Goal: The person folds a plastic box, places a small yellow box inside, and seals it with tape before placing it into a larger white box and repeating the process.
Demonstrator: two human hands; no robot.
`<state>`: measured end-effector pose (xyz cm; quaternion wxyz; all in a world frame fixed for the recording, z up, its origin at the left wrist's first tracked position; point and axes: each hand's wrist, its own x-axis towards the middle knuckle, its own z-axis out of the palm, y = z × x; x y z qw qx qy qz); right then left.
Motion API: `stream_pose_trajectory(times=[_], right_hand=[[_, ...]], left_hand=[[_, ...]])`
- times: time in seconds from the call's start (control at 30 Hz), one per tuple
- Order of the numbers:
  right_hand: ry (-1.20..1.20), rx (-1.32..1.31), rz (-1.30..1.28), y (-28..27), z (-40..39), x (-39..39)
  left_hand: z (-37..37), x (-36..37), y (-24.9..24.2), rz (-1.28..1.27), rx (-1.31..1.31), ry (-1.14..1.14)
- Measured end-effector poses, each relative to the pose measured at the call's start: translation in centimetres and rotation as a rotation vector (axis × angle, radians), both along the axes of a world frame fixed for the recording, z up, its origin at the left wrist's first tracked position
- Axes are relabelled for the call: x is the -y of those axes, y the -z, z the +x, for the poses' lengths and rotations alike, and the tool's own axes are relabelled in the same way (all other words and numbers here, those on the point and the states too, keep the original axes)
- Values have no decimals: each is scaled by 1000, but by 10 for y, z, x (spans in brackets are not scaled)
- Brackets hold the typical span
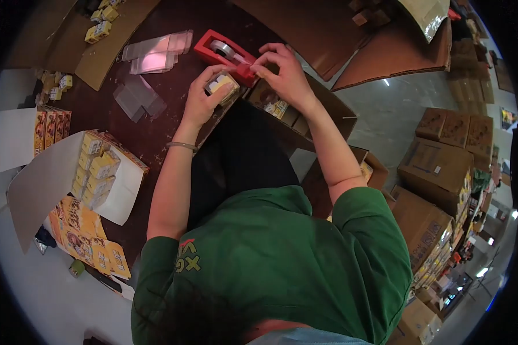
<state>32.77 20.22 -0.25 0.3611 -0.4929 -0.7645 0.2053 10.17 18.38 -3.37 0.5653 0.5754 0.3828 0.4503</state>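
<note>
My left hand (200,99) is closed around a small yellow-and-white box (221,86), which seems to be in clear plastic. Just beyond it, a red tape dispenser (210,43) with a roll of clear tape (222,49) lies on the dark red table (106,115). My right hand (288,77) is at the dispenser's front end, thumb and forefinger pinched together at the tape there. The strip between those fingertips is too thin to see clearly. Flat clear plastic sleeves (158,53) lie left of the dispenser, with more clear sleeves (139,99) nearer my left hand.
A white-lined carton (124,198) of several small yellow boxes (101,167) stands at the left, above orange printed cardboard (89,233). An open brown box (342,118) sits below my right forearm. Brown cartons (434,167) are stacked at right.
</note>
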Motion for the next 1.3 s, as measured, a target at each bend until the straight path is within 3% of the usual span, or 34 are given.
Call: stream_pose_trajectory(times=[0.1,0.13,0.23,0.27,0.37,0.47,0.57,0.7,0.77,0.8,0.87,0.9,0.97,1.0,1.07,1.1,1.17,1.27,1.3], right_hand=[[117,-346,-506,-14,4,25],[86,-481,-561,5,7,25],[95,-521,-923,38,16,15],[135,-471,-871,42,15,19],[37,-756,-752,65,15,37],[-211,-1033,-706,27,-25,64],[-165,-884,-631,1,-64,71],[-10,-713,-488,18,-83,63],[58,-408,-508,12,-79,65],[93,-256,-512,8,-79,67],[133,-191,-522,26,-83,81],[139,-130,-382,37,-87,91],[22,-684,-568,44,-96,100],[-3,-788,-579,49,-96,98],[-140,-899,-652,9,-79,88],[-112,-572,-343,-13,-71,82],[-201,-47,21,-29,-67,63],[-263,-77,102,-3,-70,49],[-265,-78,148,-6,-67,41]], left_hand=[[1,1,-2,5,-8,-12],[1,1,-2,6,-15,-7],[0,1,0,-19,-1,0],[0,0,-1,-22,-15,-11],[-7,7,-1,-38,-42,-59],[-18,25,1,-128,-13,-117],[-21,30,-2,-147,51,-134],[-28,33,-3,-134,64,-101],[-30,35,-4,-70,-44,-79],[-30,38,-3,-128,76,-103],[-31,43,4,-229,322,-142],[-29,48,9,-224,506,-116],[-14,68,-2,-320,808,-213],[-10,74,0,-314,845,-235],[-18,77,-10,-281,794,-222],[-29,69,0,-188,738,-229],[-44,46,-7,-43,383,-155],[-38,15,-16,-124,-67,50],[-36,10,-17,-109,-44,55]])
